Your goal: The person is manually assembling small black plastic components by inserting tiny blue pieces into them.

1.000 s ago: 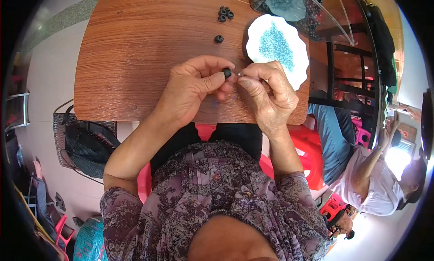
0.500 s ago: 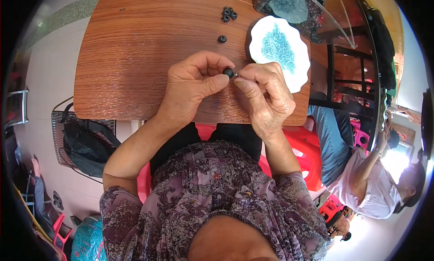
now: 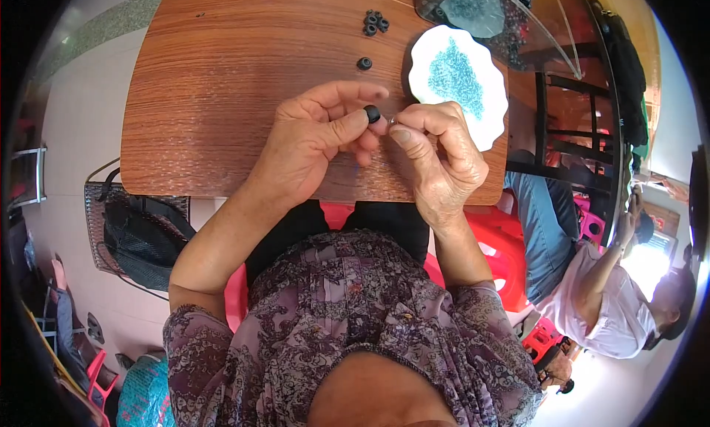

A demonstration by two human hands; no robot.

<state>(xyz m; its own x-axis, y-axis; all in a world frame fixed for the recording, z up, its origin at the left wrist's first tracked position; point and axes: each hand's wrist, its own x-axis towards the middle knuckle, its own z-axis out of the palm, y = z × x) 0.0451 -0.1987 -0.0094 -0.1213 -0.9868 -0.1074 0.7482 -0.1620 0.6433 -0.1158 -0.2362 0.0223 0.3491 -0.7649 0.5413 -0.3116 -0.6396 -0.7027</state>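
Note:
Between the thumb and fingers of my left hand (image 3: 310,135) sits a small round black rubbery piece (image 3: 372,114), shaped like an ear tip; its index finger is lifted off. To its right, my right hand (image 3: 447,149) is closed in a pinch on something tiny near its fingertips, too small to name. The two pinches are close together above the near part of the table. A single similar black piece (image 3: 364,64) lies just beyond my left hand, and a small cluster of black pieces (image 3: 376,23) lies farther off.
A white scalloped plate (image 3: 497,98) with tiny blue-green grains stands right of my hands on the wooden table (image 3: 222,86). Behind it is a clear plastic box (image 3: 532,16) with dark pieces. A person in a white top (image 3: 603,308) sits at the right. A black bag (image 3: 144,238) hangs at the left.
The left index finger has lifted off the black piece, and the piece has turned and risen slightly. The right hand has shifted slightly right, widening the gap between the hands.

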